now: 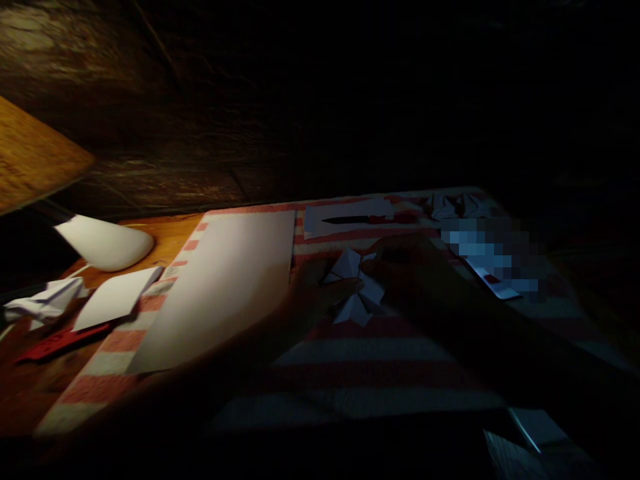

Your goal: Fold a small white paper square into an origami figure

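Your left hand (311, 283) and right hand (406, 263) both pinch the folded paper (359, 293), fingers nearly closed, over the striped towel (360, 373), right of the large white sheet (235, 260). Should be light, crisp, easily crushed; grip thick folds, spare the points.

Table (173, 233): wooden, one. Cloth (360, 380): red-and-white striped, spread beneath the person's fingers (379, 268). On cloth: large white sheet (225, 273), left of fingers; smaller sheet (317, 228), beyond fingers, knife (370, 219) across it; two folded papers (441, 208), beyond fingers, rightward; flat bright-edged object (500, 291), right of fingers. On wood, far left of fingers: white lamp base (117, 247); red item (63, 344); curled paper (115, 297); crumpled paper (55, 297).
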### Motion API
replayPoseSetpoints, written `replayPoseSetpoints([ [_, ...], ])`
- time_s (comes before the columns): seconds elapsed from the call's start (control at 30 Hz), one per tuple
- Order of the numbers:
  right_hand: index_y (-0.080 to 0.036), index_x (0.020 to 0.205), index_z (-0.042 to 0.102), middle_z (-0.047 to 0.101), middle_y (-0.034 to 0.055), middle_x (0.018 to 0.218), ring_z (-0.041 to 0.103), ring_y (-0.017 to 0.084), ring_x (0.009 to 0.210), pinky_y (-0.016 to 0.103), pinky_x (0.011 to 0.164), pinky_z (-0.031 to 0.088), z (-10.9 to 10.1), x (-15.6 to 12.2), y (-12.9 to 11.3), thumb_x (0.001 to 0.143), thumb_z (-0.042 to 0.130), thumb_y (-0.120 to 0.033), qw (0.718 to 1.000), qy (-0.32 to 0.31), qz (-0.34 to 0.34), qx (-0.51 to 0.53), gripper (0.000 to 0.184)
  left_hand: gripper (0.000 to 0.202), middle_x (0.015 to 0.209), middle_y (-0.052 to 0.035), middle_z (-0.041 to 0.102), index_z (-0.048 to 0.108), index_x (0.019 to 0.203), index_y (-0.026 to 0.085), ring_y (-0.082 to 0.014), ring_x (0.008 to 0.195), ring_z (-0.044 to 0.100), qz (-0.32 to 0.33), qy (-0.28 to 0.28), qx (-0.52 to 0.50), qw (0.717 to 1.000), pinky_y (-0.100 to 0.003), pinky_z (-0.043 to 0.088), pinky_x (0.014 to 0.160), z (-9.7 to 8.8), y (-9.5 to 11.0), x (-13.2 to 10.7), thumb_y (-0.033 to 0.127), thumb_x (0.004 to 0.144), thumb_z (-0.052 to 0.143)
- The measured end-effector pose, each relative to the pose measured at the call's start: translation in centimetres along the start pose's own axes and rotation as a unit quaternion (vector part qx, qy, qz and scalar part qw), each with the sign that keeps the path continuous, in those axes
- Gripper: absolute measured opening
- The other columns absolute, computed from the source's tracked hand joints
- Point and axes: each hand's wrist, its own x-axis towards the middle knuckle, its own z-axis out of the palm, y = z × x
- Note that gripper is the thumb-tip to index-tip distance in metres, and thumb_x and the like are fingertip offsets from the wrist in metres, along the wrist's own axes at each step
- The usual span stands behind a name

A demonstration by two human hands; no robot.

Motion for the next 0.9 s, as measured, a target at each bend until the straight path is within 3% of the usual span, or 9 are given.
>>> replayPoseSetpoints([
  [0.2,-0.017,0.069,0.071,0.061,-0.0012,0.062,0.053,0.011,0.055,0.026,0.054,0.038,0.04,0.13,0.06,0.075,0.082,-0.026,0.999,-0.006,0.022,0.031,0.015,0.026,0.065,-0.0001,0.062,0.07,0.078,0.012,-0.0112,0.058,0.056,-0.008,-0.014,-0.052,0.999,-0.021,0.044,0.053,-0.09,0.01,-0.14,0.026,0.061,0.084],
  [0.37,-0.015,0.07,0.07,0.063,0.0008,0.068,0.056,0.012,0.061,0.027,0.059,0.042,-0.11,-0.13,-0.4,0.085,0.074,-0.034,0.993,-0.085,0.031,0.082,0.024,0.025,0.074,-0.0014,0.068,0.073,0.082,0.013,-0.0129,0.065,0.061,0.003,-0.019,-0.077,0.997,-0.023,0.048,0.059,-0.16,-0.15,-0.15,0.02,0.06,0.084],
  [0.43,-0.015,0.072,0.071,0.065,0.0003,0.07,0.058,0.011,0.063,0.026,0.061,0.043,-0.1,-0.28,-0.55,0.082,0.079,-0.032,0.994,-0.097,0.024,0.052,0.021,0.025,0.074,-0.0008,0.069,0.073,0.082,0.013,-0.0124,0.065,0.061,0.003,-0.036,-0.07,0.997,-0.022,0.049,0.059,-0.17,-0.19,-0.1,0.018,0.06,0.083],
  [0.53,-0.015,0.077,0.074,0.07,0.0003,0.074,0.062,0.013,0.066,0.025,0.062,0.045,-0.04,-0.35,-0.48,0.07,0.088,-0.024,0.997,-0.075,0.027,-0.023,0.018,0.021,0.066,0.0015,0.065,0.07,0.074,0.013,-0.0103,0.059,0.058,-0.007,-0.044,-0.047,0.998,-0.019,0.045,0.052,-0.11,-0.13,-0.07,0.016,0.058,0.083],
  [0.63,-0.016,0.081,0.077,0.074,0.0023,0.077,0.065,0.015,0.067,0.026,0.061,0.046,-0.03,-0.27,-0.25,0.069,0.087,-0.024,0.996,-0.052,0.034,-0.063,0.017,0.022,0.065,0.002,0.065,0.068,0.074,0.013,-0.009,0.056,0.056,-0.006,-0.049,-0.03,0.998,-0.018,0.043,0.05,-0.09,0.01,-0.08,0.017,0.059,0.083],
  [0.9,-0.015,0.057,0.065,0.061,-0.0029,0.058,0.053,0.009,0.054,0.024,0.054,0.038,0.06,-0.4,-0.08,0.065,0.087,-0.018,0.998,-0.049,0.025,0.027,0.024,0.021,0.062,0.0039,0.061,0.067,0.074,0.013,-0.0066,0.052,0.049,0.022,-0.106,0.018,0.994,-0.017,0.038,0.046,-0.3,0.56,0.16,0.023,0.063,0.083],
])
